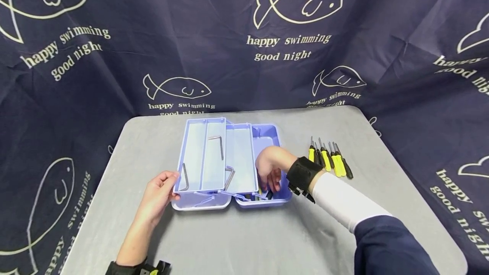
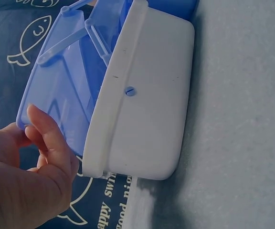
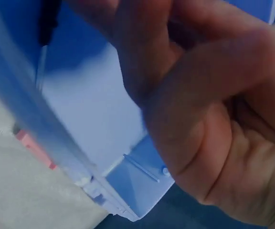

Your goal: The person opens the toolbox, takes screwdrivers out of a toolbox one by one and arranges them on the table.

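A light-blue toolbox (image 1: 272, 130) stands on the table with its stepped trays spread to the left. My left hand (image 1: 157, 193) pinches the near left corner of the upper tray (image 1: 195, 147); the left wrist view shows the fingers at that corner. My right hand (image 1: 272, 169) reaches down into the deep right compartment, fingers bent. Beside those fingers lies a black-handled screwdriver (image 3: 48, 24); whether they grip it is hidden. Hex keys lie in the trays: one hex key (image 1: 220, 147), another hex key (image 1: 185, 176), and more in the lower tray (image 1: 240, 152).
Several yellow and black screwdrivers (image 1: 327, 156) lie right of the toolbox, beyond my right forearm. The grey table (image 1: 244, 241) ends at a dark blue fish-print cloth (image 1: 229, 54). A pink catch (image 3: 35, 149) shows on the box's outer side.
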{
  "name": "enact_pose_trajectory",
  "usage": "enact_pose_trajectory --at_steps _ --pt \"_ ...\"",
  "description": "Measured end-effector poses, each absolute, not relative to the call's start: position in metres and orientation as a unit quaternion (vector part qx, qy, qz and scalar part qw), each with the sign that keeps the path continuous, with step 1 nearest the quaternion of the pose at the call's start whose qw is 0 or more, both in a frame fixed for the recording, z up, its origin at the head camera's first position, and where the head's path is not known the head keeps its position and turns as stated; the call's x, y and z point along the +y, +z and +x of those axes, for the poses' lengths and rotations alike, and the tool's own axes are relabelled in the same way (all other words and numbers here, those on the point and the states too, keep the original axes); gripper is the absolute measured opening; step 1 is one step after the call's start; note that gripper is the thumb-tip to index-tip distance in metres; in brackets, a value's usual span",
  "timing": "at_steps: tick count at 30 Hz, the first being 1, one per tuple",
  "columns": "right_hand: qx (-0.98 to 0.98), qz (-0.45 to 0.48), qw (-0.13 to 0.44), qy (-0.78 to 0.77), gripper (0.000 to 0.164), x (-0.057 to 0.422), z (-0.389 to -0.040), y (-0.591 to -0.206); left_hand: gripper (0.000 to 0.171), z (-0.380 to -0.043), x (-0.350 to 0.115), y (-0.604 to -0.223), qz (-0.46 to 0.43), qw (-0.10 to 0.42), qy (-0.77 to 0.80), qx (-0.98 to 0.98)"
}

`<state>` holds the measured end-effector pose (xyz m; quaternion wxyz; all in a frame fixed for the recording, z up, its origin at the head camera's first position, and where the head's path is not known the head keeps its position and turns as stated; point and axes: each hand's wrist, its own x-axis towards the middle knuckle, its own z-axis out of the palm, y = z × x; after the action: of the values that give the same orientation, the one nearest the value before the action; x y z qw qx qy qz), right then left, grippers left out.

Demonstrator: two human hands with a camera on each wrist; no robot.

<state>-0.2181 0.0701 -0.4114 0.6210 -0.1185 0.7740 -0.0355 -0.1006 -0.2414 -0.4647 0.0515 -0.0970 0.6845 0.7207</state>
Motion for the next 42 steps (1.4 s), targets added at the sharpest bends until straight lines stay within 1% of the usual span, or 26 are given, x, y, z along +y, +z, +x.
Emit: enact_pose_trajectory --at_steps 2,7,13,18,22,26,29,32,36,39,42 --pt "0.764 -0.099 0.637 -0.030 0.025 0.068 -0.217 -0.414 0.015 -0.101 -0.240 -0.465 -0.097 0.050 0.720 0.686" --pt "0.766 -0.071 0.639 -0.019 0.027 0.065 -0.213 -0.418 0.016 -0.101 -0.239 -0.465 -0.093 0.048 0.719 0.687" --pt "0.784 -0.081 0.615 -0.003 0.029 0.063 -0.213 -0.416 0.016 -0.100 -0.240 -0.465 -0.095 0.047 0.724 0.682" --pt "0.808 -0.066 0.586 -0.010 0.025 0.062 -0.215 -0.414 0.017 -0.100 -0.240 -0.466 -0.088 0.047 0.724 0.683" --pt "0.812 -0.081 0.577 -0.008 0.025 0.063 -0.215 -0.417 0.018 -0.099 -0.240 -0.466 -0.090 0.048 0.723 0.683" --pt "0.832 -0.093 0.547 -0.021 0.016 0.065 -0.213 -0.421 0.017 -0.099 -0.239 -0.465 -0.094 0.046 0.721 0.685" --pt "0.855 -0.087 0.509 -0.045 0.008 0.066 -0.210 -0.426 0.017 -0.099 -0.239 -0.465 -0.094 0.048 0.720 0.685" --pt "0.876 -0.089 0.472 -0.046 0.011 0.066 -0.207 -0.430 0.017 -0.098 -0.240 -0.465 -0.095 0.050 0.719 0.686" --pt "0.900 -0.116 0.419 0.006 0.018 0.064 -0.205 -0.433 0.017 -0.098 -0.239 -0.465 -0.098 0.048 0.719 0.687" --pt "0.912 -0.129 0.386 0.041 0.019 0.062 -0.204 -0.434 0.016 -0.097 -0.239 -0.464 -0.099 0.047 0.720 0.686" --pt "0.918 -0.129 0.373 0.045 0.017 0.062 -0.202 -0.433 0.016 -0.097 -0.239 -0.464 -0.096 0.046 0.720 0.686"
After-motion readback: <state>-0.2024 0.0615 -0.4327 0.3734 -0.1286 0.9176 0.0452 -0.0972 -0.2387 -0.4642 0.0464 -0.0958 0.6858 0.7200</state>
